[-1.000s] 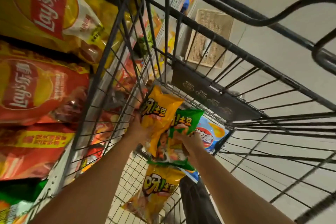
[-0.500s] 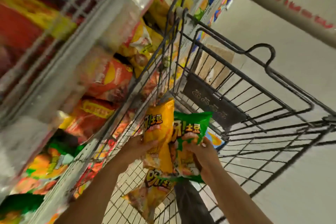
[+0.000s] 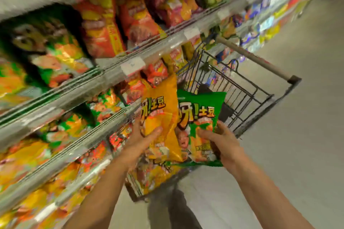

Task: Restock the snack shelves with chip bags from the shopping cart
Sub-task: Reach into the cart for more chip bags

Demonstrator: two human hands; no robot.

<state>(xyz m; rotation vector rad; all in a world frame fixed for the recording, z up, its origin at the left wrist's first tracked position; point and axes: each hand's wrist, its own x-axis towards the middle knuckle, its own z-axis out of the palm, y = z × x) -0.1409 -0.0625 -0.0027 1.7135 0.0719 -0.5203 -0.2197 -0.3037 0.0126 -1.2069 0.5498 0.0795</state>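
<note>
chip bags: two are in hand, held up above the near end of the cart [image 3: 260,98] and close to the front edge of the shelves [image 3: 93,83]. the left hand [image 3: 143,139] has its thumb curled over the face of the yellow bag [image 3: 163,117] with the fingers behind it, so the grip is closed on that bag. the right hand [image 3: 221,141] pinches the lower part of the green bag [image 3: 201,117], thumb on the front, fingers wrapped behind. the two bags overlap, yellow in front at its right edge.

just below them, in the cart's near corner, at least one more yellow bag lies (its lower part is blurred, so the count is unclear). past the hands the wire basket looks mostly bare, though the held bags hide part of it.

to the left the shelves run away in tiers, already crowded with red, orange and green packs; motion blur hides which slot matches these two.

judging by this, the restock is well along: the cart seems close to emptied and the shelves nearly full. what remains, as far as can be told, is placing the yellow and green bags among their like, then fetching whatever is left in the cart.
</note>
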